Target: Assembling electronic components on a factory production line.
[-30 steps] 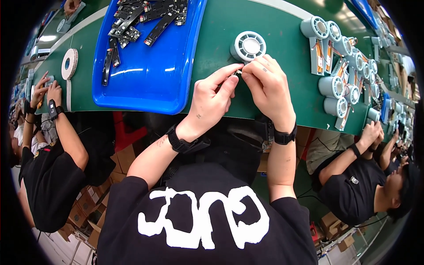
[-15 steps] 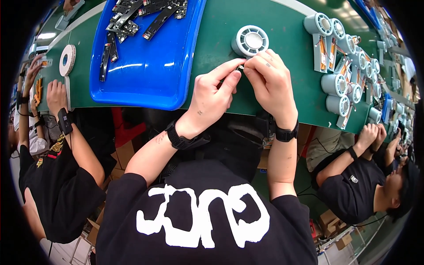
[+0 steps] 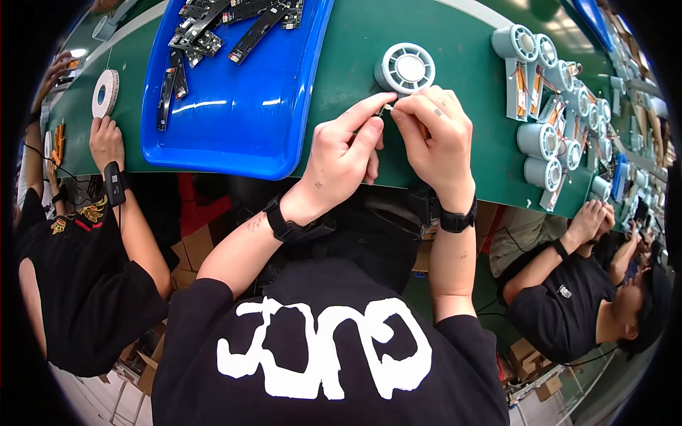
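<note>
My left hand and my right hand meet above the green table's near part, both closed in a pinch. Between their fingertips shows a tiny white piece, like a wire connector, with something thin and dark beside it. The fingers hide most of both. Just beyond my right hand's fingers sits a light blue-grey fan, its round spoked grille facing up. Whether it has a handle under my hand, I cannot tell. Each wrist wears a black strap.
Left of my hands, a blue tray holds several black circuit boards at its far end. Similar fans with handles and loose wires crowd the right side. A white reel stands near a co-worker's hand. Another co-worker's hands are at right.
My hands keep their pinch, the fingertips shifting slightly. At left, the co-worker's near hand has moved right, closer to the white reel. The whole view has shifted a little.
</note>
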### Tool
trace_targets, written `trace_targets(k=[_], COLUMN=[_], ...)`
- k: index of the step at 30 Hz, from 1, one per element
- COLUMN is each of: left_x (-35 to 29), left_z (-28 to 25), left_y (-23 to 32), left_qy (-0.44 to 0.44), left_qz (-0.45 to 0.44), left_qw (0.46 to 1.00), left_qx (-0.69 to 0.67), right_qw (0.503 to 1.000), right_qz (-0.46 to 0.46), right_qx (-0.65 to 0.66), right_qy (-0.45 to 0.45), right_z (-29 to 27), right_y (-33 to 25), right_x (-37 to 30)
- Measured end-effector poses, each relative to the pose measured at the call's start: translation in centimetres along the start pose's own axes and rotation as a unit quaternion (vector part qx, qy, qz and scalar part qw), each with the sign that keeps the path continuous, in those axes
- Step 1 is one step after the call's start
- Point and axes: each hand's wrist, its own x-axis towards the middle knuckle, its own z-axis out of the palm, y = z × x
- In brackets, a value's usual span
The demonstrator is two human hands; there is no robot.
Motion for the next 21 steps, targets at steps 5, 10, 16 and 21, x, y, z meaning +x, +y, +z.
trace_targets(k=[5, 10, 16, 21], left_x=[-0.02, 0.13, 0.35, 0.03], left_z=[-0.09, -0.53, -0.75, -0.22], left_y=[-0.05, -0.17, -0.45, -0.13], left_qy=[-0.005, -0.027, -0.045, -0.03], left_qz=[-0.017, 0.0, 0.036, 0.025], left_qw=[0.998, 1.0, 0.998, 0.999], left_qx=[-0.052, -0.001, 0.038, 0.022], right_qw=[1.0, 1.0, 0.998, 0.999], right_qz=[-0.012, -0.006, 0.025, 0.024], right_qx=[-0.003, 0.004, 0.041, 0.025], right_qy=[-0.003, -0.015, -0.039, -0.033], right_z=[0.0, -0.36, -0.41, -0.62], right_y=[0.1, 0.23, 0.47, 0.63], right_x=[-0.08, 0.0, -0.04, -0.19])
